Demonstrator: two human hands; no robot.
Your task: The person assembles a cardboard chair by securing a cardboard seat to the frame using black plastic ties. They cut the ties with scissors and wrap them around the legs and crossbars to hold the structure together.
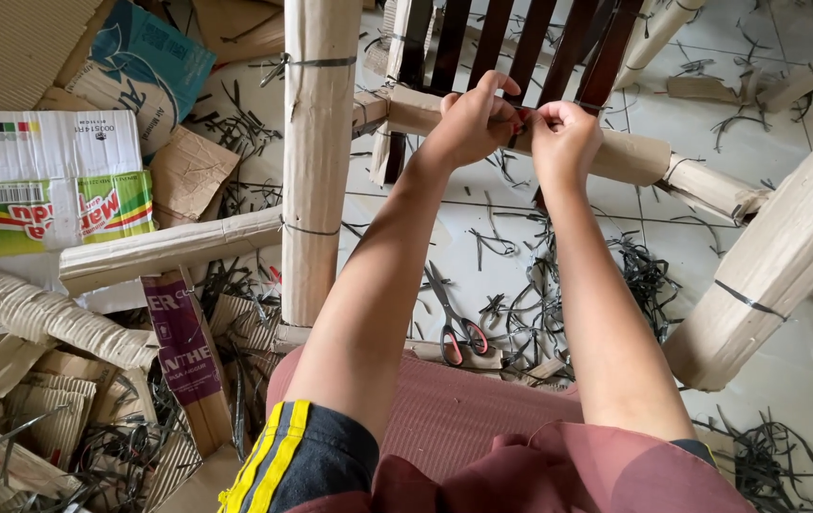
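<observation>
My left hand [471, 122] and my right hand [563, 136] meet over a cardboard-wrapped rail [630, 157] of a dark wooden chair [501, 33]. Fingers of both hands pinch something small and thin at the rail's top edge; what it is cannot be made out. The left hand's fingers curl around the rail's wrapping. A cardboard-wrapped chair leg [317, 152], bound with thin dark straps, stands to the left of my arms. Red-handled scissors [456, 331] lie on the tiled floor between my forearms.
Another wrapped leg [786, 256] slants at the right. Flattened cartons and cardboard scraps [55, 180] pile up at the left. Cut black strap pieces [558, 304] litter the white tiles. Corrugated rolls [36, 313] lie at lower left.
</observation>
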